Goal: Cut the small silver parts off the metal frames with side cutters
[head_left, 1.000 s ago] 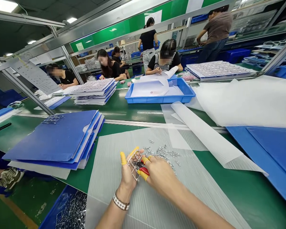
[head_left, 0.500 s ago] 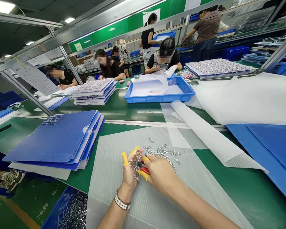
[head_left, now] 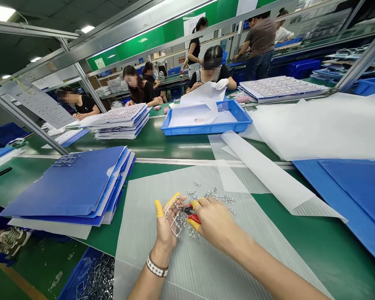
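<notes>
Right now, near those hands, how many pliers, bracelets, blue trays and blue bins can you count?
Pliers: 1
Bracelet: 1
Blue tray: 1
Blue bin: 1
Total: 4

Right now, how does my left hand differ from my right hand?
Your left hand holds a metal frame, palm toward you, and wears a link bracelet. Your right hand grips red-handled pliers, back upward, with no band showing. Both wear yellow finger cots.
</notes>
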A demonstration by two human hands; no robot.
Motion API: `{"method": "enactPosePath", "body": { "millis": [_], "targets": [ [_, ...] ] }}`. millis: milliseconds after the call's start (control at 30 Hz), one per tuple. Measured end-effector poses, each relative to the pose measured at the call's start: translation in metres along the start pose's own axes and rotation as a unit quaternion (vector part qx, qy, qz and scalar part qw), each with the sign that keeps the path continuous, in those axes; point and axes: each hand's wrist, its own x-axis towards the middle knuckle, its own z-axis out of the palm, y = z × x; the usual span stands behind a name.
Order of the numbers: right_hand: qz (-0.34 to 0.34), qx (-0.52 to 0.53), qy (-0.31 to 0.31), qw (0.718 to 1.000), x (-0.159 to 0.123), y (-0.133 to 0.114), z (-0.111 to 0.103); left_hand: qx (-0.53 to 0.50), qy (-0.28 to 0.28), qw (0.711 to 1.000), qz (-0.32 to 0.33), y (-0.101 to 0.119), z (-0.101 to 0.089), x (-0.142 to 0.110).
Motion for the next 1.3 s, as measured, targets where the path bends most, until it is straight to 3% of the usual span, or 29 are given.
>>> {"method": "enactPosePath", "body": {
  "millis": [200, 467, 800, 1100, 1300],
  "targets": [
    [0.012, -0.008, 0.021, 1.000, 0.004, 0.005, 0.006, -0.003, -0.005, 1.000, -0.004, -0.001, 0.002, -0.002],
    [0.010, 0.004, 0.005, 1.000, 0.005, 0.001, 0.001, 0.019, -0.012, 1.000, 0.008, -0.004, 0.003, -0.003],
    [-0.007, -0.007, -0.001, 1.000, 0.008, 0.003, 0.001, 0.039, 0.018, 0.999, 0.004, -0.005, 0.002, -0.003],
    [0.018, -0.014, 0.002, 1.000, -0.003, 0.010, 0.009, -0.034, 0.001, 0.999, -0.015, 0.012, -0.001, 0.004],
    [0.018, -0.010, -0.004, 1.000, -0.004, 0.006, 0.013, -0.070, -0.005, 0.997, -0.035, 0.011, -0.001, 0.005]
  ]
}}
